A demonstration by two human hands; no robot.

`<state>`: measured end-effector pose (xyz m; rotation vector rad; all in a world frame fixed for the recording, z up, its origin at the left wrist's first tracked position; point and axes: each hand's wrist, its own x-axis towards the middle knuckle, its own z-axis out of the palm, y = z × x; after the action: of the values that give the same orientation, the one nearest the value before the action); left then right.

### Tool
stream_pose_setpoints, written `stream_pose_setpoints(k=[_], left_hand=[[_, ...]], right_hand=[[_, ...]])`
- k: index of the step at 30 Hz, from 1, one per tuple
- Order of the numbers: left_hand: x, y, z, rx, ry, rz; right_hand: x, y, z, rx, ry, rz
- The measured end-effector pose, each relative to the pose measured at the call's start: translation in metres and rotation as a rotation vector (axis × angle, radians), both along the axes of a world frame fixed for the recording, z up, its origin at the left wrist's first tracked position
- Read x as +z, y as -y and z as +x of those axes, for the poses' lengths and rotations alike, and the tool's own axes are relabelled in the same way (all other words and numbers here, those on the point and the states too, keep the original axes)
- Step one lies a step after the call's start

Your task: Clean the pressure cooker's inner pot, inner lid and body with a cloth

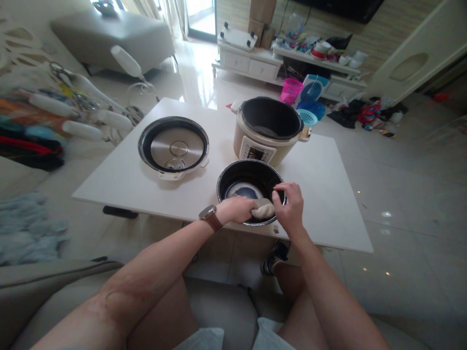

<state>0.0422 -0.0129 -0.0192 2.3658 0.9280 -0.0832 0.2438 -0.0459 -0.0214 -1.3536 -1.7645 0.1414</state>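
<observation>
A black cooker inner pot [251, 168] stands near the table's front edge, its bottom shiny inside. My left hand [236, 209], with a watch on the wrist, reaches over the near rim and is closed on a bunched greyish-white cloth [264, 211] inside the pot. At the right rim, my right hand [292, 204] grips the pot's edge between thumb and fingers. Just behind stands the pressure cooker body [242, 138], white with a control panel and a dark hollow inside. Its round lid [162, 148] lies upside down to the left, metal side up.
The white table [317, 194] has a corner jutting out at the right front. White-handled metal chairs or racks [126, 61] stand beyond its left side. A pink basket [291, 91] and blue plastic items lie on the floor beyond the cooker. A grey sofa [219, 301] is beneath me.
</observation>
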Motion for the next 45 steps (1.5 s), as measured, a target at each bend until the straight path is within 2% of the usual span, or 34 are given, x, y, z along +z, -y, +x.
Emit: stream_pose_setpoints(k=[3, 5, 9, 11, 13, 16, 18, 20, 23, 26, 29, 34, 36, 42, 45], left_hand=[[0.001, 0.000, -0.001, 0.072, 0.007, 0.030], [0.003, -0.002, -0.002, 0.179, 0.058, 0.034], [0.006, -0.011, -0.007, 0.442, 0.343, -0.016], [0.008, -0.016, -0.013, 0.585, 0.558, -0.033], [0.011, -0.020, -0.020, 0.722, 0.770, -0.022], [0.019, -0.024, -0.034, 0.877, 1.058, 0.071], [0.026, -0.025, -0.044, 0.971, 1.222, 0.214], [0.030, -0.027, -0.054, 1.072, 1.332, 0.397], [0.029, -0.030, -0.069, 1.157, 1.388, 0.610], [0.022, -0.029, -0.079, 1.118, 1.295, 0.726], [0.020, -0.024, -0.078, 0.920, 1.069, 0.739], [0.034, -0.006, -0.051, 0.469, 0.675, 0.506], [0.040, 0.001, -0.040, 0.354, 0.589, 0.428], [0.049, 0.004, -0.022, 0.273, 0.481, 0.412], [0.043, -0.006, -0.019, 0.335, 0.540, 0.353]], right_hand=[[0.010, 0.019, -0.011, 0.343, 0.199, -0.091], [0.010, 0.026, -0.015, 0.457, 0.299, -0.185], [0.002, 0.029, -0.015, 0.489, 0.505, -0.331], [-0.004, 0.028, -0.015, 0.496, 0.612, -0.341], [-0.008, 0.027, -0.016, 0.497, 0.665, -0.289], [-0.006, 0.025, -0.017, 0.447, 0.592, -0.144], [0.000, 0.025, -0.017, 0.394, 0.466, -0.072], [0.009, 0.025, -0.015, 0.315, 0.306, -0.049], [0.023, 0.023, -0.009, 0.110, 0.033, -0.098], [0.032, 0.013, 0.001, -0.094, -0.216, -0.177], [0.034, -0.003, 0.012, -0.158, -0.385, -0.226], [0.027, -0.026, 0.027, -0.185, -0.516, -0.233], [0.023, -0.029, 0.029, -0.205, -0.518, -0.234], [0.018, -0.033, 0.031, -0.236, -0.501, -0.269], [0.017, -0.034, 0.030, -0.243, -0.503, -0.258]])
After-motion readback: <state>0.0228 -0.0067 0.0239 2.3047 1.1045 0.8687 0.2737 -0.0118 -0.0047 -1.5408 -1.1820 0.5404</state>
